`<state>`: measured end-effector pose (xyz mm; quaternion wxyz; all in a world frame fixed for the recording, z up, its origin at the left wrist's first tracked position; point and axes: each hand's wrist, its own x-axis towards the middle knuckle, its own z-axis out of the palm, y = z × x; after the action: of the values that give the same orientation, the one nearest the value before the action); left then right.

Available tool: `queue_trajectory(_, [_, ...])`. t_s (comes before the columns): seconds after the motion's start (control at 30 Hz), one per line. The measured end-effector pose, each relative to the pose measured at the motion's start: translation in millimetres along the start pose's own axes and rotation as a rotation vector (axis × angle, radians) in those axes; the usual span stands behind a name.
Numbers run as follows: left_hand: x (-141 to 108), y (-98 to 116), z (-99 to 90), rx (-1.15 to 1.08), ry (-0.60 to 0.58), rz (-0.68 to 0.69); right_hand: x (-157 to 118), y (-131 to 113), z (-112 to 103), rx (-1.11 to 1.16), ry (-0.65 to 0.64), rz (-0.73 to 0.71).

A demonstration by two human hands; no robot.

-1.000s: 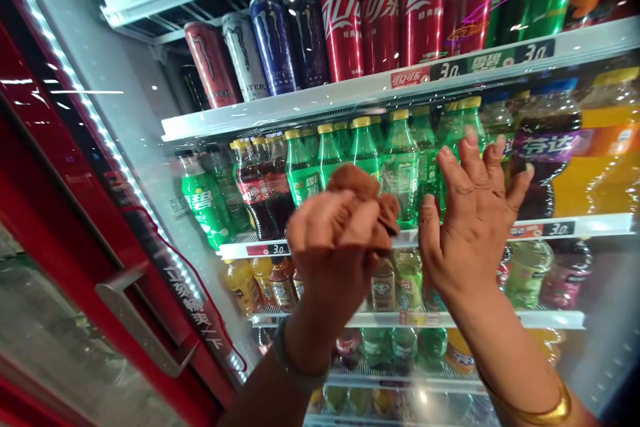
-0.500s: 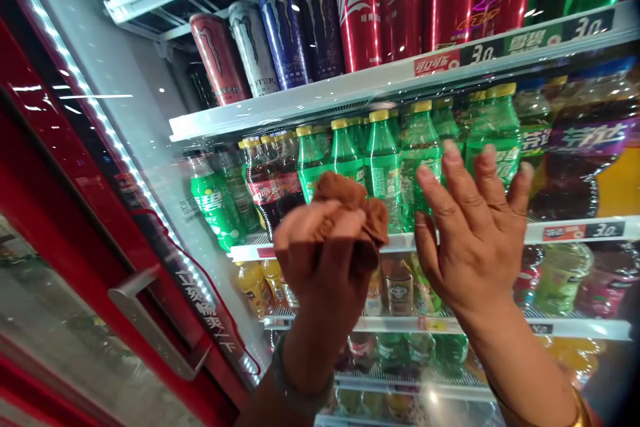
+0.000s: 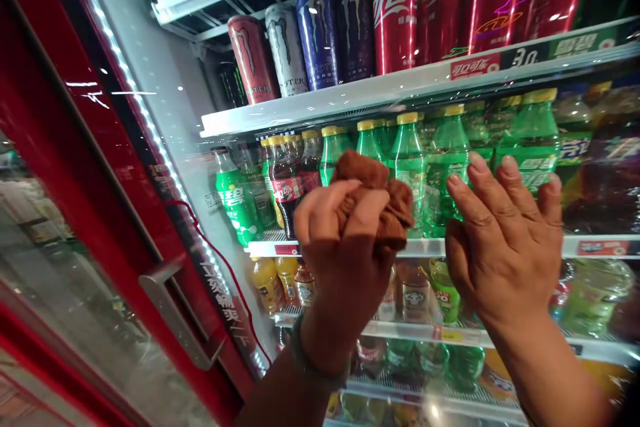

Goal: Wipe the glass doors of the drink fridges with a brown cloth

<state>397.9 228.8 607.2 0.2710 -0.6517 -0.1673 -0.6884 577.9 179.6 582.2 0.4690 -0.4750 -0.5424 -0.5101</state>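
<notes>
My left hand (image 3: pixel 345 233) is closed around a bunched brown cloth (image 3: pixel 373 190), held in front of the glass-fronted drinks fridge. To its right, my right hand (image 3: pixel 510 240) is open, its fingers spread and palm facing the fridge; it appears to rest on the glass. Behind the hands stand green soda bottles (image 3: pixel 407 147) with yellow caps, partly covered by the cloth and fingers. A cola bottle (image 3: pixel 286 180) with a red label shows just left of the cloth.
Above is a white shelf (image 3: pixel 290 107) with energy drink cans (image 3: pixel 315 40) and red cola cans (image 3: pixel 395 13). At left, a red door frame (image 3: pixel 120 227) carries a metal handle (image 3: pixel 180 320). Lower shelves hold more bottles (image 3: pixel 265 280). A red cord (image 3: pixel 230 267) hangs beside the light strip.
The view has shifted, so the fridge contents appear further right. Both hands also appear further right in the picture. The left hand still grips the cloth and the right stays spread.
</notes>
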Motion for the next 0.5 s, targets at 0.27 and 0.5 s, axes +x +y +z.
queue_trajectory(0.27, [-43.4,24.2,2.1,-0.12,-0.161,0.1,-0.1,1.5,1.6,0.02,0.01,0.019])
queue_trajectory(0.5, [11.4,-12.0,-7.4,0.008,0.002,-0.032,13.0,-49.7,12.1,0.097,0.013,0.142])
